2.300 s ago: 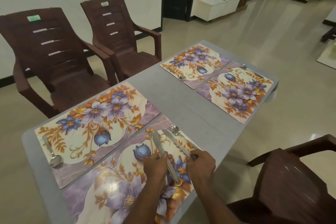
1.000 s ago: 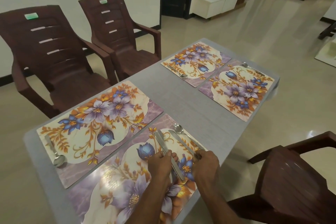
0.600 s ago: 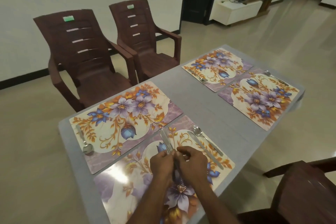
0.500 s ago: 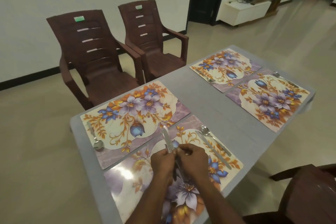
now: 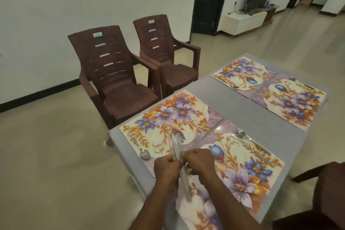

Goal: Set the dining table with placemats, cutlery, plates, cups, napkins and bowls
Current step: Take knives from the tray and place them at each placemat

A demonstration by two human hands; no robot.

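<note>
Low in the middle of the frame, both hands meet over a grey table [image 5: 248,117]. The left hand [image 5: 167,169] and the right hand [image 5: 198,161] have their fingers curled together around a small bundle of knives [image 5: 177,147], whose blades stick up toward the upper left from between the hands while a handle end pokes out below them; how many knives are in the bundle is hard to tell. The bundle is held above the seam between two flowered placemats: the left near placemat [image 5: 168,123], just above the hands, and the right near placemat [image 5: 242,170], which runs under the forearms toward the bottom of the frame. On the left near placemat a spoon [image 5: 140,145] lies along its left edge. On the right near placemat, right of the hands, a second spoon [image 5: 252,142] and a single knife [image 5: 252,150] lie side by side, slanting toward the lower right. Two more placemats lie at the upper right of the table, each with cutlery on an edge, too small to name. Two brown plastic chairs [image 5: 119,73] stand at the table's left side, in the upper left centre of the frame, and part of another chair [image 5: 317,192] shows at the lower right.
</note>
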